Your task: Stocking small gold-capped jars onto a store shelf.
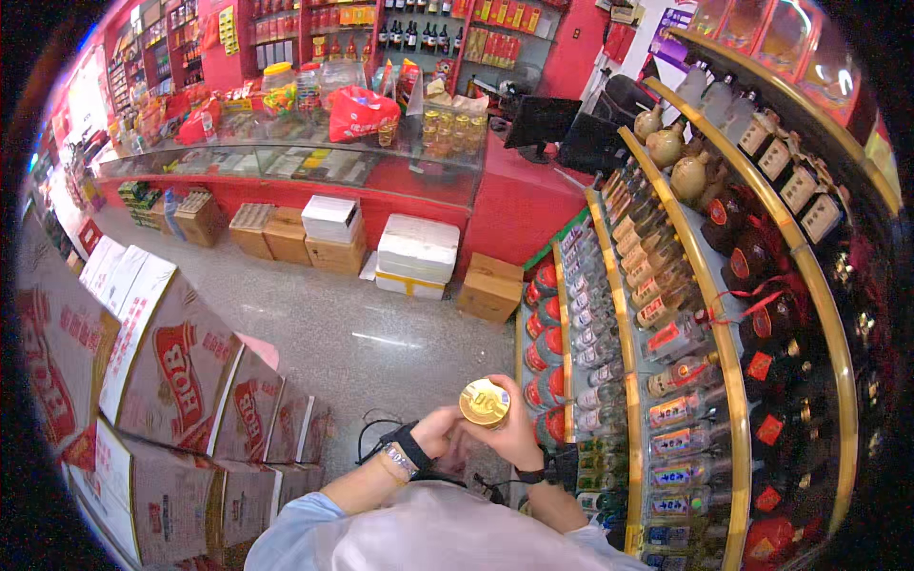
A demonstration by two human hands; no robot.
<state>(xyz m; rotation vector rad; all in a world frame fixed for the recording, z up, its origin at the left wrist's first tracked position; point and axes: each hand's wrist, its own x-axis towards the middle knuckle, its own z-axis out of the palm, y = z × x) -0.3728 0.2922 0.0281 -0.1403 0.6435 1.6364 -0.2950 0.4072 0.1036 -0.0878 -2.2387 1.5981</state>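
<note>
A round gold-topped can [484, 403] is held up in front of me, its shiny lid facing upward. My right hand [514, 436] wraps round its right side, with the fingers closed on it. My left hand [436, 434], with a dark band and a bracelet at the wrist, is bent in against the can's lower left side; its fingertips are partly hidden beneath. The body of the can is mostly out of sight under the lid.
Stacked cartons [181, 371] stand on my left. Wooden-edged shelves [633, 400] full of bottles rise close on my right. Ahead, a glass counter [286, 157] carries a red bag [362, 112] and jars, with boxes [414, 249] on the floor before it.
</note>
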